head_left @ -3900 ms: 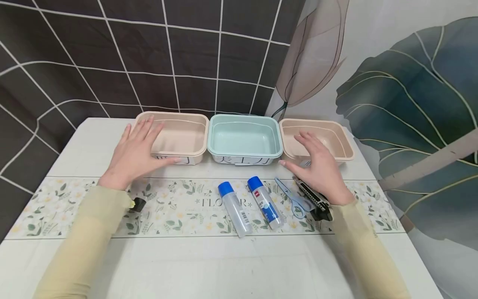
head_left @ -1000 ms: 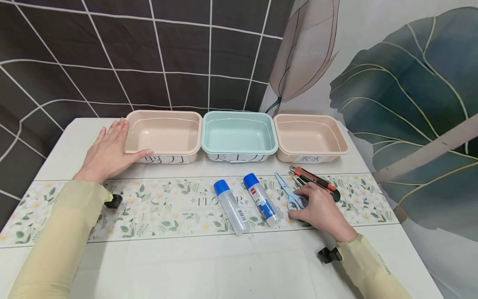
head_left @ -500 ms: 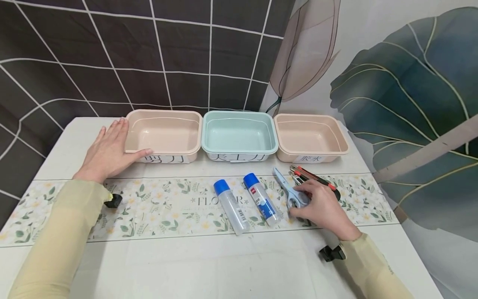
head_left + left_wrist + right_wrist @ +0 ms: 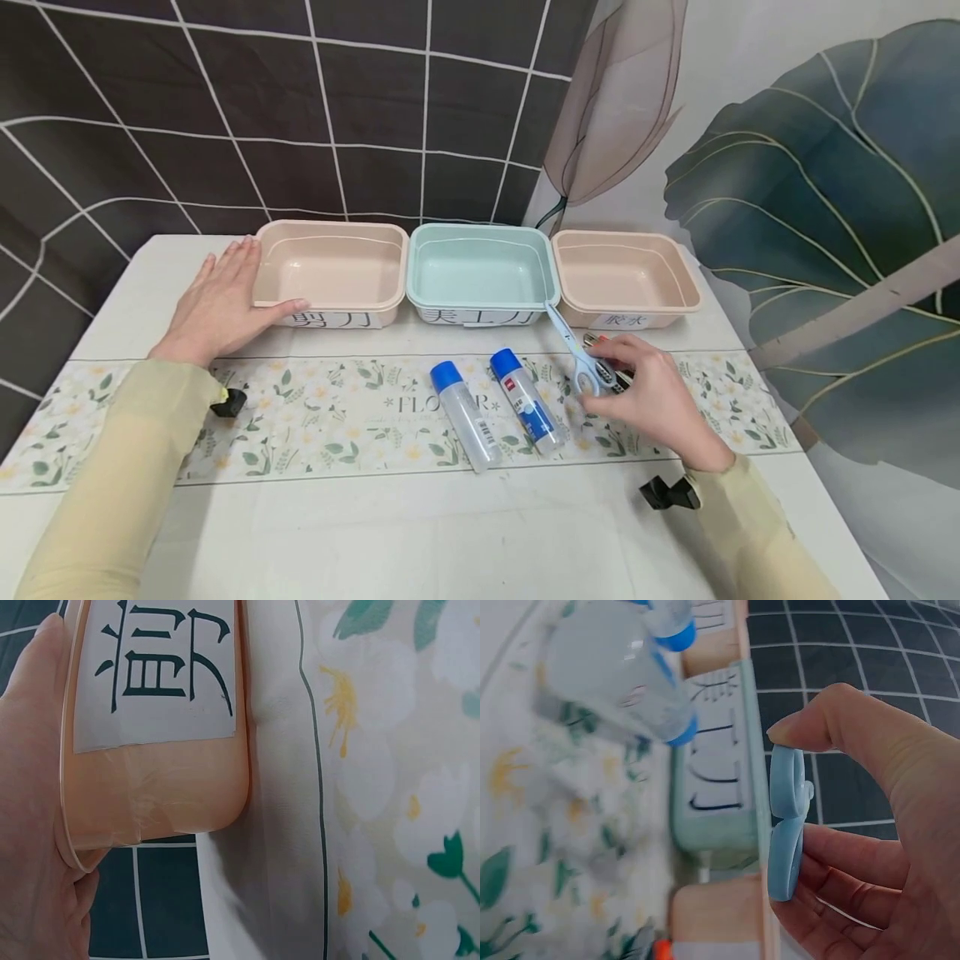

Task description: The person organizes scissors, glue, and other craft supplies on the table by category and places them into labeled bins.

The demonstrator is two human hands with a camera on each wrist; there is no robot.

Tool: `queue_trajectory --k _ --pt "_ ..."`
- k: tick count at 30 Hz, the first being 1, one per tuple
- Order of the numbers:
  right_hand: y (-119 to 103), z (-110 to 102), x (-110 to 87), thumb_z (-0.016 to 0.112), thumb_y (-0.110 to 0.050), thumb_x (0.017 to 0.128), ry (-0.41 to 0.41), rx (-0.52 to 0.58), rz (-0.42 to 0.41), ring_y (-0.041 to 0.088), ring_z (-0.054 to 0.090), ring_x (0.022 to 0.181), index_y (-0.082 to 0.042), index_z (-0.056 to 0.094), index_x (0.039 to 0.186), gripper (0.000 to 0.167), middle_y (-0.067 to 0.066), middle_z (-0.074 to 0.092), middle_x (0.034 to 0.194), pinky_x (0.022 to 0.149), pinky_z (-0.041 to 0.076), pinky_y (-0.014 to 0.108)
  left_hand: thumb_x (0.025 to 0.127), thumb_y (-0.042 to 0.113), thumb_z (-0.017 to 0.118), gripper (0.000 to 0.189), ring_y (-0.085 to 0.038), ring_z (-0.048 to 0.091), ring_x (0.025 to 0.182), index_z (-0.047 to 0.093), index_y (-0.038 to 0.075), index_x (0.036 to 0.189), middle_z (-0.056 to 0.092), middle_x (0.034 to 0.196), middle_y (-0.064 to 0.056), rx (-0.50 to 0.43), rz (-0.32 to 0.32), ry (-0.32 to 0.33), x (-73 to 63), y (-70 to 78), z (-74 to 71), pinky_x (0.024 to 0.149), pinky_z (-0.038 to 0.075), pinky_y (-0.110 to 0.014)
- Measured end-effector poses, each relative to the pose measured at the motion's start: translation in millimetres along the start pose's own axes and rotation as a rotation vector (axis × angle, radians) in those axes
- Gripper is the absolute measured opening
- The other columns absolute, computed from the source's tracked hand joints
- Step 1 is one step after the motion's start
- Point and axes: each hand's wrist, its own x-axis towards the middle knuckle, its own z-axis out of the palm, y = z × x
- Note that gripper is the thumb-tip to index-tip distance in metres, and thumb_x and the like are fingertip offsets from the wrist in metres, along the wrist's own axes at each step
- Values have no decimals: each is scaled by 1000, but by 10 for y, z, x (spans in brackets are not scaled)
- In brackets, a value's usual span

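- Cutters (image 4: 622, 382) mostly hidden behind the right hand; only a metal end with some red and a dark strip show. Can't tell how many.
- Right wrist view: scissors (image 4: 580, 357) seen handle-on, blades not visible. Bottles there are blurred and cut off at the top edge.
- Left wrist view: box label cropped at the top, only the 剪 character shows, turned sideways.
- Labels: left pink box (image 4: 330, 271) reads 剪刀, teal box (image 4: 480, 271) 美工刀 (bottom cut by angle in head view, clearer from right wrist), right pink box (image 4: 622, 279) 胶水.
- Front bottle with blue label (image 4: 529, 408) has a small red logo, too small to read. Plain bottle (image 4: 467, 421) has a barcode and sits over the tablecloth print; only "FLO" and "R" legible.
- Right hand (image 4: 660, 400) pinches the scissors by the handle loops, thumb one side, fingers the other. Blades point away from the person, toward the teal box's near right corner; can't tell if the tip touches.
- Left hand (image 4: 225, 308): fingers straight along the left pink box's outer end, thumb along its front rim. Well apart from the scissors and right hand.
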Motion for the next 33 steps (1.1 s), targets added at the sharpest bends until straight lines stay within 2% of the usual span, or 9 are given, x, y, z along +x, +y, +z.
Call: queue_trajectory --k 7,11,14,17,23,27,33 --pt "-136 -61 185 92 -16 68 9 18 -26 23 67 94 -5 75 115 51 3 67 110 84 60 43 93 74 48 115 -39 0 153 2 -7 159 2 166 -27 7 3 -9 6 13 -8 123 -9 -46" --pt "-229 -69 304 93 -18 68 21 16 -53 17 64 90 -9 76 114 50 0 68 111 76 61 32 93 75 48 115 -38 0 154 2 -7 159 3 166 -27 12 5 -15 15 6 -17 123 -10 -46" --pt "-288 -58 376 94 -20 67 20 18 -73 15 62 89 -10 77 114 50 -2 68 110 69 54 28 93 75 48 115 -38 0 153 2 -6 160 3 166 -26 15 6 -23 10 -10 -31 123 -10 -46" --pt "-329 -40 430 93 -19 68 7 32 -82 16 62 93 -10 77 114 50 -3 67 111 71 53 30 92 75 49 116 -39 -1 153 2 -7 159 3 166 -27 12 7 -24 -1 -30 -49 123 -10 -47" --pt "-393 -19 566 92 -19 69 -13 67 -102 18 63 94 -8 76 114 49 -1 67 111 72 57 37 94 72 50 114 -40 0 153 2 -8 159 4 165 -29 3 19 -15 -13 -54 -58 124 -8 -48" --pt "-468 -16 723 92 -19 69 -8 93 -131 20 66 94 -7 76 115 50 0 67 111 78 58 40 94 72 51 114 -40 2 153 3 -8 159 5 165 -29 1 19 -11 -21 -62 -45 124 -6 -48" --pt "-613 21 996 91 -22 72 -23 119 -153 23 66 98 -7 75 118 51 0 66 115 78 55 40 93 72 51 113 -41 3 153 4 -7 159 7 165 -29 -1 19 -9 -23 -64 -44 124 -6 -47"
